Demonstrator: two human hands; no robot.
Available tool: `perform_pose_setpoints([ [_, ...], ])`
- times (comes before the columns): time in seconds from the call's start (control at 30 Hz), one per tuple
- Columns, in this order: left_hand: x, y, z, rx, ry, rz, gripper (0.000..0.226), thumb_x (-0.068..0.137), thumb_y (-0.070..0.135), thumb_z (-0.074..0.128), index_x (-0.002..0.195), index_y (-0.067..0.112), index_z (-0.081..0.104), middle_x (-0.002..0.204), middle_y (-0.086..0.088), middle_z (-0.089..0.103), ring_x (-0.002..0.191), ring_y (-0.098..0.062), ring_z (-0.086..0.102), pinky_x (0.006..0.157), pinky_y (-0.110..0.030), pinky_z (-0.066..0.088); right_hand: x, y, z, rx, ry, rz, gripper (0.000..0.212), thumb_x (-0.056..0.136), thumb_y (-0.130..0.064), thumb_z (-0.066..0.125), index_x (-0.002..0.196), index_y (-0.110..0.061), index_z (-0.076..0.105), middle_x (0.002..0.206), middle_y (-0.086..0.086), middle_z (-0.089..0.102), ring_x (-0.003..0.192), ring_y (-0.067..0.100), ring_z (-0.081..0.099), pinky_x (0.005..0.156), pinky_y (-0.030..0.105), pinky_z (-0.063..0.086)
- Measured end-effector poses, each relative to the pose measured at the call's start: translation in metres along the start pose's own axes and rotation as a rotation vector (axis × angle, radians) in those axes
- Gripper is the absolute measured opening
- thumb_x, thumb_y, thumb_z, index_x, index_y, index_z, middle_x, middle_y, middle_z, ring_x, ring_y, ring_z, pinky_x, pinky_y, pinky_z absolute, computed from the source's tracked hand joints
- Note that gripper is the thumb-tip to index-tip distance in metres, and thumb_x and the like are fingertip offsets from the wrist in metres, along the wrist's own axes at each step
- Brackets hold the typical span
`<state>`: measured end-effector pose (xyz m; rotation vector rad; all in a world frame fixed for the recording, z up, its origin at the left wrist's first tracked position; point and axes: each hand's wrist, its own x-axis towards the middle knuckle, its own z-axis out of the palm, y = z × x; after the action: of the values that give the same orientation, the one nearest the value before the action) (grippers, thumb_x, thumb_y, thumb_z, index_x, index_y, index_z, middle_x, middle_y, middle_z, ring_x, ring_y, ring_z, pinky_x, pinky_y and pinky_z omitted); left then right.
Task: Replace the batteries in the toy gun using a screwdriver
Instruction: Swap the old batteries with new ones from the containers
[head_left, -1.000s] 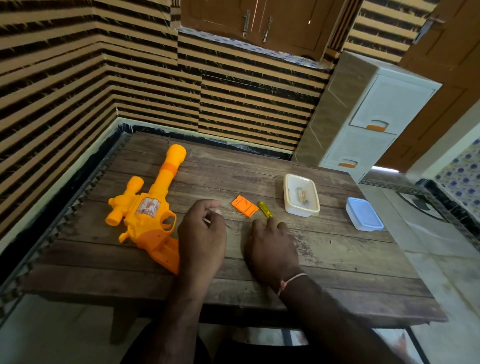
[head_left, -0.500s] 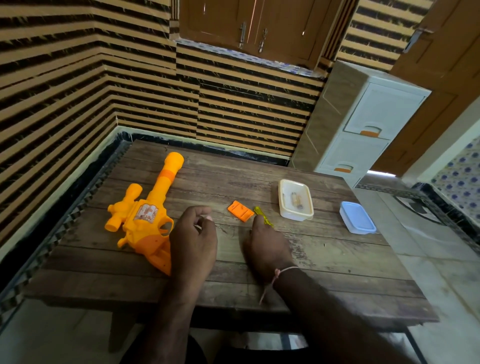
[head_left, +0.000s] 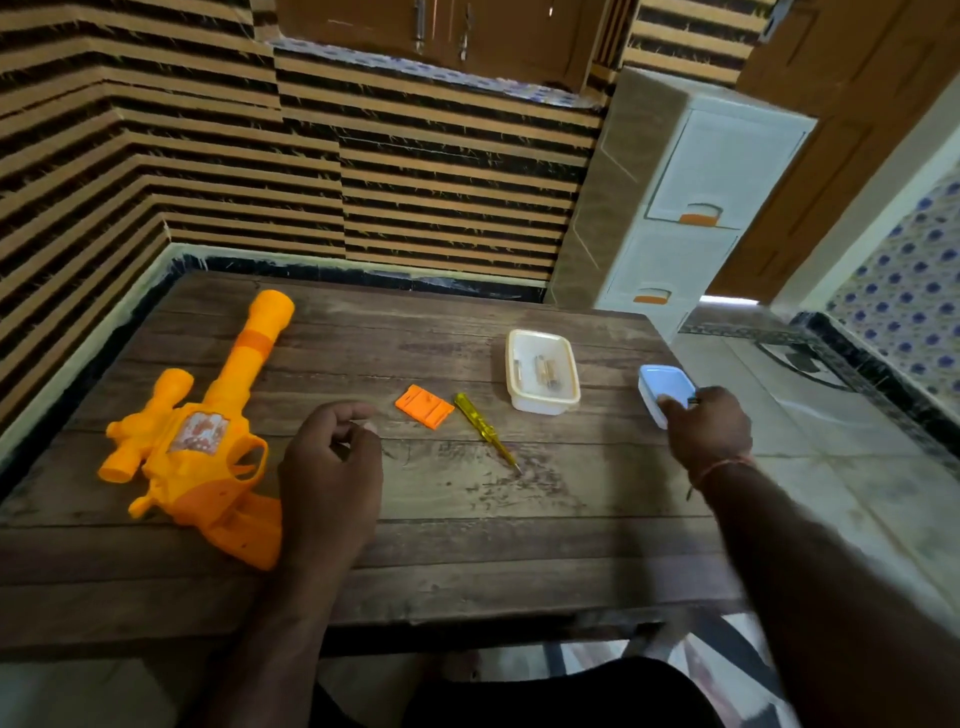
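- While the right fingers (head_left: 675, 408) curl over the near edge of the blue lid (head_left: 665, 387), they touch it; whether they actually clamp it I can't tell, as the hand covers the contact.
- Right hand (head_left: 709, 428) sits at the table's (head_left: 467, 519) right edge, well right of the screwdriver (head_left: 485, 431); a thin band (head_left: 719, 467) circles the wrist.
- Left fingers (head_left: 353, 418) curled in loosely, tips near the thumb, nothing seen held between them.
- Left hand (head_left: 330, 467) rests on the table left of the screwdriver, its heel just beside the gun's (head_left: 202, 441) grip.
- Screwdriver: yellow clear handle, lies flat mid-table, tip pointing toward the near edge, untouched by either hand.
- Cover (head_left: 423, 406): small orange plate, just left of the screwdriver handle, apart from it.
- Tub (head_left: 543, 371): white, open, just right of and beyond the screwdriver; a few small cylindrical items (head_left: 545, 370) inside, likely the batteries, too blurred to confirm.
- Lid: right of the tub, at the table's corner, partly under the right hand.
- Gun: orange, on its side, far left of the screwdriver, barrel pointing away toward the wall, grip toward the near edge.
- Drawer unit (head_left: 691, 208): white, stands off the table, beyond the tub to the right.
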<state>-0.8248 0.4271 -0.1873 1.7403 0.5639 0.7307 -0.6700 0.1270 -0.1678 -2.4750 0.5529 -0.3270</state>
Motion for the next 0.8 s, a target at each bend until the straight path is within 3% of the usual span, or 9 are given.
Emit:
perform_pose_setpoints([
  [0.2,-0.004,-0.003,0.009,-0.022,-0.049,0.035,0.025,0.088,0.007,0.061,0.087,0.033,0.063,0.074,0.002,0.064,0.064,-0.016,0.058,0.058,-0.029,0.043,0.040,0.021,0.000,0.076,-0.105,0.275,0.054,0.090,-0.037,0.065,0.120,0.007,0.057,0.114,0.022,0.063,0.104,0.036,0.060,0.079,0.035,0.045],
  [0.37,-0.009,0.004,0.008,-0.021,-0.086,0.050,0.031,0.090,0.003,0.060,0.085,0.033,0.062,0.074,0.003,0.064,0.066,-0.013,0.059,0.052,-0.018,0.042,0.066,0.029,0.014,0.429,-0.159,0.452,0.052,0.084,-0.029,0.070,0.126,-0.002,0.055,0.112,0.012,0.060,0.092,0.026,0.055,0.092,0.043,0.053],
  [0.4,-0.009,0.004,0.007,-0.017,-0.089,0.050,0.031,0.090,0.003,0.060,0.085,0.033,0.061,0.075,0.004,0.064,0.068,-0.013,0.060,0.053,-0.018,0.043,0.063,0.025,0.013,0.529,-0.158,0.480,0.046,0.086,-0.023,0.069,0.125,-0.004,0.055,0.104,0.011,0.057,0.087,0.023,0.055,0.084,0.038,0.055],
  [0.47,-0.011,0.005,0.008,-0.022,-0.100,0.037,0.028,0.090,0.003,0.060,0.087,0.031,0.063,0.076,0.005,0.065,0.071,-0.014,0.060,0.054,-0.019,0.043,0.050,0.017,0.003,0.703,-0.193,0.520,0.027,0.089,-0.016,0.063,0.115,-0.011,0.055,0.084,0.007,0.051,0.062,0.016,0.051,0.052,0.026,0.049],
  [0.53,-0.014,0.006,0.008,-0.033,-0.117,0.026,0.023,0.091,0.003,0.060,0.090,0.026,0.065,0.077,0.003,0.065,0.071,-0.014,0.060,0.054,-0.020,0.044,0.034,0.009,-0.011,0.791,-0.223,0.529,0.009,0.092,-0.017,0.058,0.097,-0.011,0.053,0.066,0.002,0.040,0.036,0.008,0.037,0.034,0.015,0.032],
  [0.6,-0.016,0.008,0.009,-0.045,-0.134,0.025,0.019,0.091,0.004,0.061,0.093,0.023,0.067,0.078,0.001,0.066,0.067,-0.014,0.060,0.054,-0.021,0.044,0.006,-0.003,-0.026,0.857,-0.280,0.473,0.015,0.094,-0.017,0.054,0.081,-0.012,0.049,0.058,0.000,0.032,0.025,0.004,0.027,0.031,0.010,0.024],
  [0.7,-0.021,0.015,0.012,-0.111,-0.196,-0.015,0.013,0.092,0.011,0.064,0.095,0.023,0.067,0.080,-0.001,0.066,0.063,-0.010,0.060,0.057,-0.029,0.051,-0.066,-0.026,-0.040,0.931,-0.502,0.355,0.022,0.096,-0.019,0.052,0.075,-0.017,0.046,0.047,-0.004,0.031,0.030,0.005,0.024,0.033,0.011,0.019],
  [0.77,-0.028,0.025,0.014,-0.353,-0.287,-0.167,0.016,0.090,0.025,0.068,0.106,0.023,0.066,0.093,-0.002,0.070,0.078,-0.010,0.068,0.070,-0.037,0.058,-0.124,-0.039,-0.038,0.942,-0.670,0.313,0.025,0.096,-0.020,0.054,0.072,-0.017,0.046,0.048,-0.003,0.032,0.032,0.007,0.025,0.034,0.012,0.019],
  [0.8,-0.032,0.032,0.014,-0.525,-0.340,-0.282,0.031,0.088,0.037,0.068,0.114,0.022,0.065,0.102,-0.003,0.071,0.087,-0.012,0.070,0.076,-0.039,0.057,-0.152,-0.043,-0.035,0.954,-0.733,0.294,0.028,0.095,-0.020,0.055,0.069,-0.016,0.046,0.048,-0.001,0.033,0.033,0.008,0.025,0.035,0.012,0.020],
])
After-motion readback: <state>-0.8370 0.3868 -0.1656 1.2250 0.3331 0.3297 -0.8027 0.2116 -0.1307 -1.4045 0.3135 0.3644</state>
